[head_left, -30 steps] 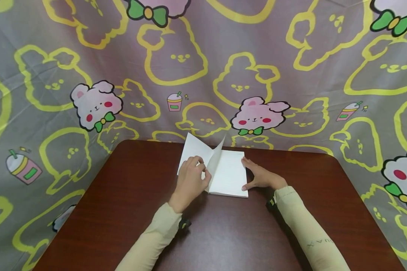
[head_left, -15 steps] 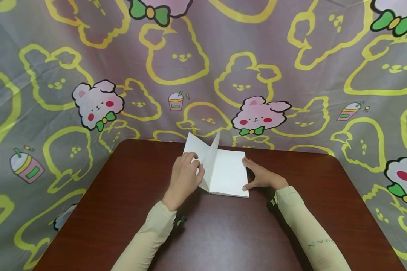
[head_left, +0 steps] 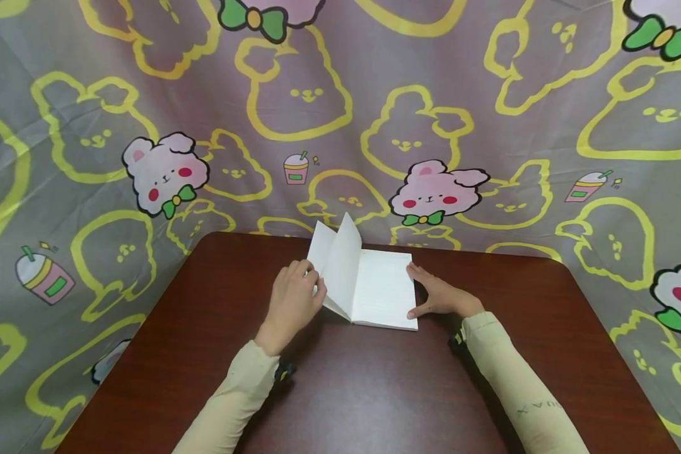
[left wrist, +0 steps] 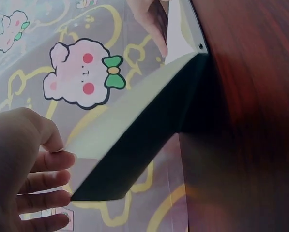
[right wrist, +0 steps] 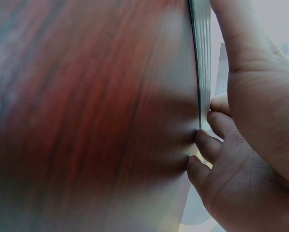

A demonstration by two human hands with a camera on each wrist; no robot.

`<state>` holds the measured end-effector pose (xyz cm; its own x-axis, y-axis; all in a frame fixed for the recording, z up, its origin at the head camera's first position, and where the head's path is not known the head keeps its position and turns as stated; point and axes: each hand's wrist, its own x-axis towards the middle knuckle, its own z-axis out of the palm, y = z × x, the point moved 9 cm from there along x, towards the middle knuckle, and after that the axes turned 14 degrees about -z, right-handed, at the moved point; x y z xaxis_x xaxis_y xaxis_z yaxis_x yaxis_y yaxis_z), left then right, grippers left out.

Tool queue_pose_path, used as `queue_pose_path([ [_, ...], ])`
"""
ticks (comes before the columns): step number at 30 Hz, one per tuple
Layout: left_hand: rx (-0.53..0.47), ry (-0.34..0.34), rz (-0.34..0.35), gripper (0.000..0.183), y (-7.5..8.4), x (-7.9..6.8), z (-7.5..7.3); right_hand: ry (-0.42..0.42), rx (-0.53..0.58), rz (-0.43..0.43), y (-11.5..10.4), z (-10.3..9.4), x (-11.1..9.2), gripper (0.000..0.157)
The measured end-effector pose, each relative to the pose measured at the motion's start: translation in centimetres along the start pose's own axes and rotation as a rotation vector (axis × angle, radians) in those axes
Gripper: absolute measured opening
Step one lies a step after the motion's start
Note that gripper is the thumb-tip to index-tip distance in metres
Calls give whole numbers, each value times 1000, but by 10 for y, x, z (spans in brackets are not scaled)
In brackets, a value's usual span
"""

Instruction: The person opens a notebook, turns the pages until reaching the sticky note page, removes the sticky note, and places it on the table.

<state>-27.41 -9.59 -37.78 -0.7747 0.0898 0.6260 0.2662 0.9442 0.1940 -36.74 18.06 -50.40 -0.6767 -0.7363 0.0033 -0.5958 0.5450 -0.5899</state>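
Notebook [head_left: 384, 290]: It is open on the shiny brown table [head_left: 397, 391], close to the far edge, between my left hand [head_left: 291, 299] and my right hand [head_left: 442, 296].
Left hand: My thumb and fingers pinch the outer edge of the cover [left wrist: 144, 150].
Cover: It is dark on the outside and tips up off the table on the left.
Standing page [head_left: 343, 265]: It stands up, leaning a bit left, between the cover and the flat pages. I cannot tell if it is one sheet or more.
Right hand: It is spread wide at the right edge of the notebook, thumb by the near corner, fingers touching the edge farther up.
Writing on the page: I see pale lines, and a tiny mark near the top that I cannot read.
Right sleeve [head_left: 516, 372]: It is cream, with small dark letters. One looks like an X; I cannot read the whole word.
Cloth [head_left: 340, 69]: It is grey, with yellow animal shapes, pink bunnies in green bows, and drink cups. The cups' green labels are too small to read.
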Motion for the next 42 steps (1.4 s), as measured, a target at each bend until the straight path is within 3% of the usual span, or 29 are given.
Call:
queue_pose_path([
  [8, -7, 20, -22, 17, -17, -9, -1, 3, 8, -10, 2, 1, 1, 127],
  [13, 1, -12, -70, 20, -28, -14, 4, -3, -2, -5, 4, 2, 1, 127],
  [23, 36, -204, -282, 29, -58, -23, 26, -8, -7, 0, 2, 1, 2, 127],
  [34, 83, -360, -328, 47, -76, -32, 52, -20, -18, 18, 3, 1, 4, 129],
  [42, 159, -485, -388, 32, -86, -42, 69, -17, -20, 10, 1, 0, 4, 127],
])
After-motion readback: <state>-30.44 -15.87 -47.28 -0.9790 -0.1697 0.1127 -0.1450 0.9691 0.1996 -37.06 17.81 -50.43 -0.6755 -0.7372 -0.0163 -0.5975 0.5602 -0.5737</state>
